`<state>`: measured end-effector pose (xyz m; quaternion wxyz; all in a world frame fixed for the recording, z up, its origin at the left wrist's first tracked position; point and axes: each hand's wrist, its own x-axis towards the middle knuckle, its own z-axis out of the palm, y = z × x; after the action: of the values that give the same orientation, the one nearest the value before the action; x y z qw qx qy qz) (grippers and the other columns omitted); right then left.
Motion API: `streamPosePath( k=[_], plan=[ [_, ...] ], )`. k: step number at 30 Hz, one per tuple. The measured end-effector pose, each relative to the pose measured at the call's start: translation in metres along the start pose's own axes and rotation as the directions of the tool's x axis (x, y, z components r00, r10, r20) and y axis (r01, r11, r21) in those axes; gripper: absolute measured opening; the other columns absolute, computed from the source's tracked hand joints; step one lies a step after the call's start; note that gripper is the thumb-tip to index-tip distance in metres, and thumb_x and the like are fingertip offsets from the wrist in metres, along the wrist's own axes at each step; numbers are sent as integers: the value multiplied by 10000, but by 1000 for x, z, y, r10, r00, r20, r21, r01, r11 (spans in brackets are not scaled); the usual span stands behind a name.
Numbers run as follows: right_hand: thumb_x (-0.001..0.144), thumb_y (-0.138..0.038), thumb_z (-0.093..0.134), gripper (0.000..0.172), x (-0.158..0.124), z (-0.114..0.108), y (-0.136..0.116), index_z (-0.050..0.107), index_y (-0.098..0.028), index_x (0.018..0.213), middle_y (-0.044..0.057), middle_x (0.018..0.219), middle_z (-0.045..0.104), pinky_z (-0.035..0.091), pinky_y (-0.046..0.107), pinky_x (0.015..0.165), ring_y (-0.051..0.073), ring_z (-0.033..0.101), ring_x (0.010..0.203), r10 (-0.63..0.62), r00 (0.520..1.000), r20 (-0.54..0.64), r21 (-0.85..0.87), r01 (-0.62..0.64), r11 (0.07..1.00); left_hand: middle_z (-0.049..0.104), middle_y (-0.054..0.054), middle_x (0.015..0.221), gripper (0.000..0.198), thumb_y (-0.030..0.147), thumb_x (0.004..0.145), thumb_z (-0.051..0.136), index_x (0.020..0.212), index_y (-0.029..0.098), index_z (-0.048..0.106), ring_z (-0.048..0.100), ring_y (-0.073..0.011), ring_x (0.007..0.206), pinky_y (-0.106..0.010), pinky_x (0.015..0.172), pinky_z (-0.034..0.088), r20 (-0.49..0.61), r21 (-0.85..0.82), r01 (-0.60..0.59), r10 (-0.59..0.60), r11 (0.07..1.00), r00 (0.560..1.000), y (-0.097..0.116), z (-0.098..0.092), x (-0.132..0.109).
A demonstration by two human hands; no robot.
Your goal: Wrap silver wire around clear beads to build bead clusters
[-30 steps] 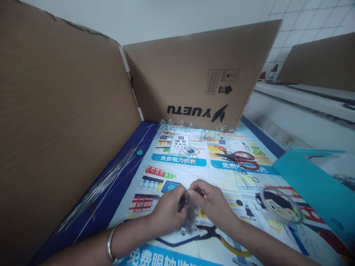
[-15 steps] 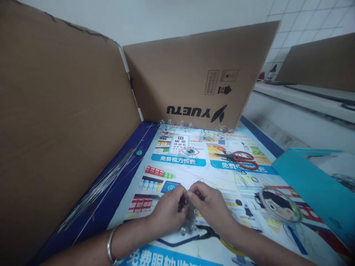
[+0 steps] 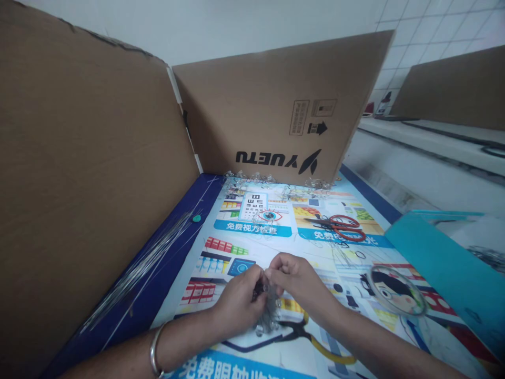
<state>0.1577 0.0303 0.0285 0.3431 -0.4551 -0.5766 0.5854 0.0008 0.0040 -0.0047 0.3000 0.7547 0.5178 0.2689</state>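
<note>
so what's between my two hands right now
A small cluster of clear beads, pinched between the left hand and right hand over the printed mat, seen in the head view.

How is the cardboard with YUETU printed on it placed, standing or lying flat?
Standing upright. The cardboard panel rises from the far edge of the printed mat, and its YUETU lettering reads upside down.

YUETU upside down on cardboard panel point(image 3: 276, 105), 免费视力检查 on printed mat point(image 3: 252, 228)
</note>
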Motion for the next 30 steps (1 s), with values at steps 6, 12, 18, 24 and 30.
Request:
streamPosePath(
  k=[6,12,18,24,30],
  plan=[
    [668,-337,612,189,2,-2,-1,516,-178,634,-43,552,545,371,222,466,92,490,444,14,1000,6,8,-14,1000,577,-5,785,65,132,761,483,804,180,479,531,-160,716,-257,636,385,19,-95,-37,39,995,999,0,-2,-1],
    [666,-315,607,166,0,-2,-2,522,-178,627,-48,541,546,367,213,453,86,488,430,22,1000,-12,2,-22,1000,555,2,740,64,118,749,477,777,169,502,511,-148,683,-250,627,382,-1,-120,-48,48,992,999,0,-2,0],
    [672,-292,585,136,-1,2,1,514,-184,630,-54,525,538,366,214,452,87,490,422,2,999,-48,-3,-2,1000,511,22,683,58,115,738,482,724,171,474,469,-127,636,-231,590,355,-20,-125,-46,44,991,999,1,-2,0],
    [705,-316,577,156,-3,4,5,501,-190,652,-62,518,509,336,212,438,86,466,420,-24,997,-69,-17,23,1000,489,32,654,94,102,694,489,680,177,434,440,-114,607,-219,569,338,-26,-126,-53,50,991,998,1,-1,1],
    [730,-311,570,157,-4,4,7,506,-191,652,-58,521,508,336,209,437,88,465,428,-38,996,-86,-60,32,998,483,33,641,105,94,690,485,657,175,426,445,-114,607,-221,573,342,-21,-163,-43,41,986,999,3,-2,2]
  ],
)
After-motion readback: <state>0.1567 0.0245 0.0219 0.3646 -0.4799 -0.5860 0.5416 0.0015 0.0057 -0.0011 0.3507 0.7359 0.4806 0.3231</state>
